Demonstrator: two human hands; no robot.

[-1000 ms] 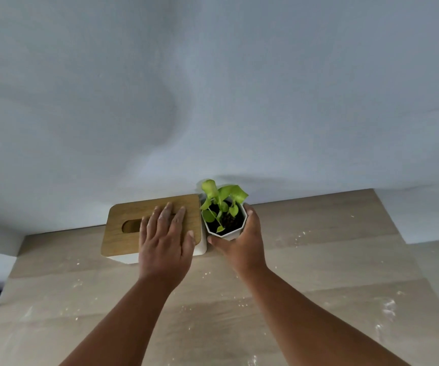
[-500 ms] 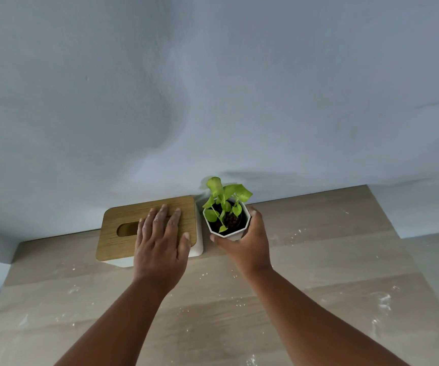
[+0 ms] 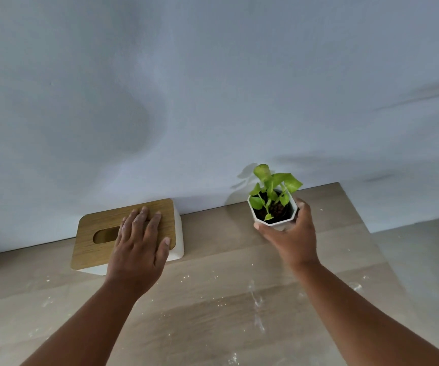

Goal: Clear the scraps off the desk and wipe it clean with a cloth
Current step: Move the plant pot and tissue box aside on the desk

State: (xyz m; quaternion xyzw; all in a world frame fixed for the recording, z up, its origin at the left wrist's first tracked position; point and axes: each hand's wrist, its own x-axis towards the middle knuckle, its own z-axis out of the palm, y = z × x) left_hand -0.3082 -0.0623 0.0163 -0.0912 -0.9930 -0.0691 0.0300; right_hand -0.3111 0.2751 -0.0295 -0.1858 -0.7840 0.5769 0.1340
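Note:
The wooden desk [image 3: 213,307] is strewn with small white scraps and powdery smears [image 3: 256,305]. My left hand [image 3: 137,247] lies flat, fingers spread, on the wooden lid of a white tissue box [image 3: 94,233] at the desk's back left. My right hand [image 3: 292,239] grips a small white faceted pot with a green plant [image 3: 272,207] from below and the side, holding it near the wall at the back right. No cloth is in view.
A pale blue-grey wall [image 3: 213,101] rises directly behind the desk. The desk's right edge [image 3: 371,233] runs diagonally, with grey floor beyond it. More white specks dot the front of the desk [image 3: 234,360].
My right hand has carried the plant pot to the right, away from the tissue box it stood beside. My left hand stays flat on the box lid.

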